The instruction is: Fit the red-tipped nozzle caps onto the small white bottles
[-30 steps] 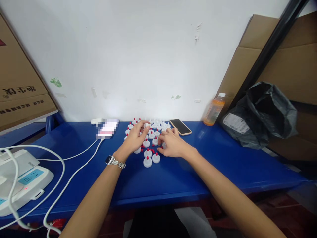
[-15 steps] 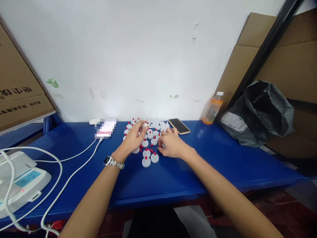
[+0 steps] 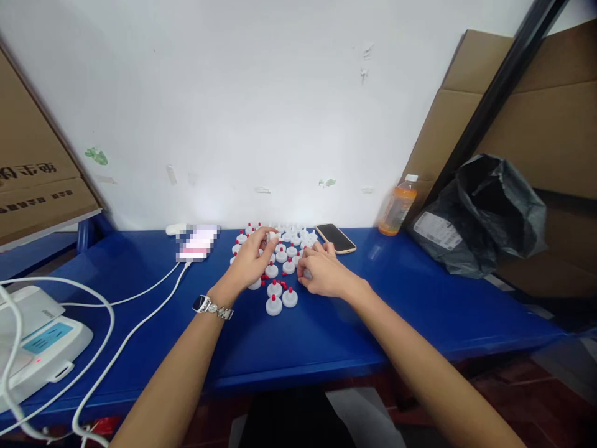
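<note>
Several round white caps with red tips, such as the nearest cap [image 3: 273, 305], stand upright on the blue table [image 3: 326, 336]. Behind them are several white caps without red tips [image 3: 295, 236]. My left hand [image 3: 252, 258], a watch on its wrist, pinches a white cap [image 3: 274, 236] between thumb and fingers at the group's left. On the right side, my right hand [image 3: 321, 270] has curled fingers around a whitish piece, seemingly another cap [image 3: 306, 274], mostly hidden. Small loose red tips [image 3: 283, 284] lie among the caps, between my hands.
A dark-screened phone [image 3: 336, 239] lies behind my right hand. At the left are a charging phone [image 3: 198, 242], white cables [image 3: 135, 330] and a power strip [image 3: 51, 348]. An orange drink bottle [image 3: 397, 206] and black plastic bag [image 3: 476, 218] stand at the right.
The whole view has shifted slightly left. Both hands keep nearly the same places and grips among the caps.
</note>
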The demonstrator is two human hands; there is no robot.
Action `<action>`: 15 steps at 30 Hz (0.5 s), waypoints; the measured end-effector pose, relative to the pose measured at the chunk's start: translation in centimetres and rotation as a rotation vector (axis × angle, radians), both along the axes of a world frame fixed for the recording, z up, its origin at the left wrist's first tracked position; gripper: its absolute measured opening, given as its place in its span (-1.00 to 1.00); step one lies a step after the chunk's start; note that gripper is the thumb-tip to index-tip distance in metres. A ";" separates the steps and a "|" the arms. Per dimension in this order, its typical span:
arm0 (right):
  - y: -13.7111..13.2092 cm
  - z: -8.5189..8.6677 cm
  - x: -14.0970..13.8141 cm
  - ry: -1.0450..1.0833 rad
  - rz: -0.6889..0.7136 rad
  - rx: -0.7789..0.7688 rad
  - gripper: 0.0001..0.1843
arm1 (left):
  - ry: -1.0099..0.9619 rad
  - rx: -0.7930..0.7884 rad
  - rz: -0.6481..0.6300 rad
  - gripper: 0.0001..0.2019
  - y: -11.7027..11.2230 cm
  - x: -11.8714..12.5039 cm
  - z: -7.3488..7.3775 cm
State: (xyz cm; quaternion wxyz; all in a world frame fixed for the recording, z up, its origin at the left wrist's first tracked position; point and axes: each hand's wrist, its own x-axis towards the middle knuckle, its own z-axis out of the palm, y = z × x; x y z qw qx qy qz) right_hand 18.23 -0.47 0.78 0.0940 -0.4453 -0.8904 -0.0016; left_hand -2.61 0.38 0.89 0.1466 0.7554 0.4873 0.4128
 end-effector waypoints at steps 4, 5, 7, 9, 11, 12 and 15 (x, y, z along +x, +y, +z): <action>0.4 -0.5 -0.4 0.100 0.048 0.044 -0.85 | 0.001 -0.002 -0.006 -0.60 0.0 0.0 0.0; 0.5 -0.6 -0.6 0.118 0.074 0.066 -0.83 | 0.001 -0.001 -0.009 -0.60 0.0 0.0 -0.1; 0.8 -1.0 -1.2 0.112 0.123 0.100 -0.81 | -0.002 0.002 -0.013 -0.60 0.0 0.0 -0.1; 1.1 -1.4 -1.6 0.080 0.140 0.120 -0.84 | -0.001 0.005 -0.015 -0.60 0.0 0.0 -0.2; 1.4 -1.6 -1.9 0.072 0.137 0.131 -0.88 | 0.001 0.003 -0.016 -0.59 0.1 0.0 -0.2; 1.5 -1.7 -1.9 0.087 0.139 0.132 -0.89 | 0.001 0.001 -0.015 -0.59 0.1 0.0 -0.2; 1.7 -1.7 -1.6 0.272 0.147 0.110 -0.91 | -0.011 -0.003 -0.011 -0.59 0.0 0.0 0.0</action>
